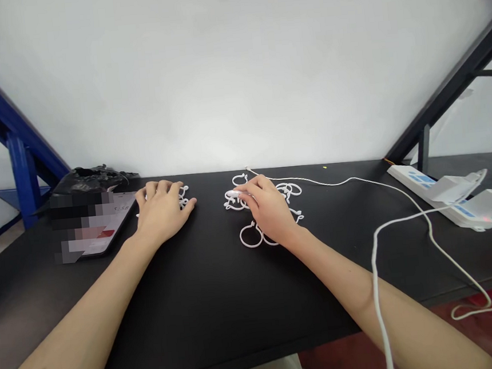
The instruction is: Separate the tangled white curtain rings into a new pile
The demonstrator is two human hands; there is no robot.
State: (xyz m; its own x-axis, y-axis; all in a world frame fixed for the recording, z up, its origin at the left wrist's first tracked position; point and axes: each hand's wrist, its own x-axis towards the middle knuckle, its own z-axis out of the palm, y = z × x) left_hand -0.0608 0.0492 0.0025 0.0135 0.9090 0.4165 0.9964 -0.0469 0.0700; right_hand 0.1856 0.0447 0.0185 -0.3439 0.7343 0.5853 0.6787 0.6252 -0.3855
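Note:
My right hand (271, 208) pinches a white curtain ring (232, 194) between thumb and fingertips, just above a loose pile of the same kind. Around and partly under this hand lie several more white rings with small eyelets, among them a ring near the front (252, 246) and a ring at the back (239, 177). To the left, my left hand (162, 209) rests palm down with its fingers spread over other white rings (183, 197). Those rings are mostly hidden by the fingers and thumb.
A phone (122, 221) and a crumpled black plastic bag (86, 178) lie on the black tabletop (222, 301) at left. On the right is a white power strip (446, 204) with plugged-in chargers. A white cable (375, 242) loops across my right forearm. A white wall (237, 82) stands behind.

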